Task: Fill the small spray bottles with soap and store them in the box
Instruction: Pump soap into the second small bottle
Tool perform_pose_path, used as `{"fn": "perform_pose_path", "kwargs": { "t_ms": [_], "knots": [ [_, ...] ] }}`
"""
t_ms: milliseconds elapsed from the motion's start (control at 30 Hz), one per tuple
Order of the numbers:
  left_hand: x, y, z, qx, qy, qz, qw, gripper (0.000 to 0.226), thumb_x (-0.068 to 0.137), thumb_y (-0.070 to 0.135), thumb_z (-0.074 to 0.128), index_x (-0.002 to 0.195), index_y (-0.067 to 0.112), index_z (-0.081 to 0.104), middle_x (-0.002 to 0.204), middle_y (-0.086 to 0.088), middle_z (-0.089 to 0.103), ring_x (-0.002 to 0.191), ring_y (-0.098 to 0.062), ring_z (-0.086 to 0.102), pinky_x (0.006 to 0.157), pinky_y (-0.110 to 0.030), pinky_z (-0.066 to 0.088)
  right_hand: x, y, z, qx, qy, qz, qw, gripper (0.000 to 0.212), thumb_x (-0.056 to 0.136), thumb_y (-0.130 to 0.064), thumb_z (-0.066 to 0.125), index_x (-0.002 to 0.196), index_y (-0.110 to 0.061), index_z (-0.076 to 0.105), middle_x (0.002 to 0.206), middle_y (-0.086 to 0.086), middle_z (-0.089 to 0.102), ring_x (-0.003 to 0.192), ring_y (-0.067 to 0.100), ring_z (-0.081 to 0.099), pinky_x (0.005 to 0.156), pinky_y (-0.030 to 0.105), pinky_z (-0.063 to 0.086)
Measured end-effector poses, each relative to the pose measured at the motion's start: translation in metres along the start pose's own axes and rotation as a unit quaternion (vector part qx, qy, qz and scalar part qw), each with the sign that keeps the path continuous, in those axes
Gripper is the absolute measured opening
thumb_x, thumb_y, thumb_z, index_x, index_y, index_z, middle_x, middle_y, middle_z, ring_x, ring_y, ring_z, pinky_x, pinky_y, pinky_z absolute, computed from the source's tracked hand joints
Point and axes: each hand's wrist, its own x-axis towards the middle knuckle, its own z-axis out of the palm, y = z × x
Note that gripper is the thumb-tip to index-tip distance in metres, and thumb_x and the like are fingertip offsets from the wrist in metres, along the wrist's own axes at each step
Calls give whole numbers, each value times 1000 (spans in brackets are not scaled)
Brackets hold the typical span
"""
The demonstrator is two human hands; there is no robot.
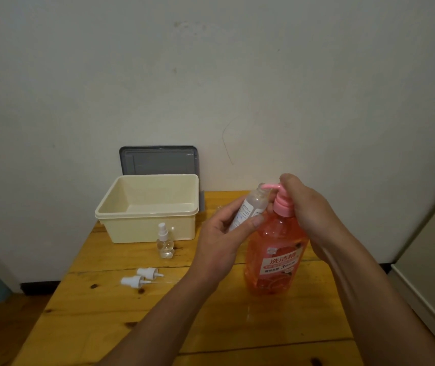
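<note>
bottle held to the pump spout

the left hand (219, 241) curls around a small clear bottle (248, 210), tilted, its open mouth right at the pink pump (281, 199) spout. the right hand (306, 207) is cupped over the pump head of the orange soap jug (274, 260). at 9 o'clock of the jug stand the open box (145, 207) and a capped bottle (165, 243); two spray caps (142, 277) lie at 8 o'clock. the table (211, 326) is bare towards 6 o'clock, its left edge near the caps.
</note>
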Motion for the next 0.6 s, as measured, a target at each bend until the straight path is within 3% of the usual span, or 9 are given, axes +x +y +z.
{"fn": "perform_pose_path", "kwargs": {
  "t_ms": [167, 300, 500, 600],
  "knots": [
    [0, 1, 0, 0, -2, -2, 1000, 42, 86, 15, 66, 127, 25, 60, 116, 3, 70, 103, -5, 67, 75, -16, 53, -3, 4, 1, 21, 5, -1, 1000, 53, 96, -50, 36, 87, -14, 74, 74, 4, 75, 75, 22, 68, 69, 33, 49],
    [0, 2, 1, 0, -7, 4, 1000, 41, 87, 14, 65, 126, 26, 59, 114, 4, 70, 100, -1, 67, 71, -13, 52, -5, 2, 1, 33, 14, -2, 999, 56, 95, -58, 36, 72, -23, 73, 70, 1, 75, 75, 21, 69, 70, 34, 50],
    [1, 2, 1, -1, -8, 7, 1000, 41, 86, 16, 66, 126, 25, 60, 113, 4, 71, 100, -4, 67, 73, -15, 53, -4, 0, 1, 17, 4, -3, 1000, 56, 97, -50, 34, 84, -13, 74, 74, 2, 75, 76, 22, 68, 73, 36, 50],
    [0, 1, 1, -8, -3, 6, 1000, 44, 80, 22, 67, 124, 25, 62, 115, 3, 71, 103, -6, 67, 76, -17, 54, -3, -1, 1, 2, 13, -5, 1000, 52, 97, -41, 35, 73, -9, 68, 59, 0, 69, 65, 21, 61, 65, 32, 47]
  ]
}}
